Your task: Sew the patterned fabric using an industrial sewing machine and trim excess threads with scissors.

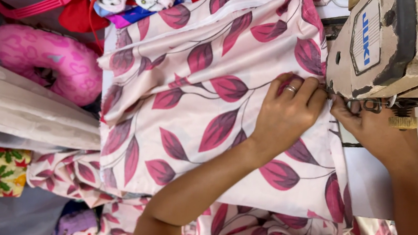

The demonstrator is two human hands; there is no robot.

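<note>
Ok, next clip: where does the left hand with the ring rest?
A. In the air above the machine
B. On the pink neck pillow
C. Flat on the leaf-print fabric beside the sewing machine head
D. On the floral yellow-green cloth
C: the left hand lies knuckles up on the leaf-print fabric, fingertips right by the sewing machine head, while the right hand pinches the fabric edge under it.
</note>
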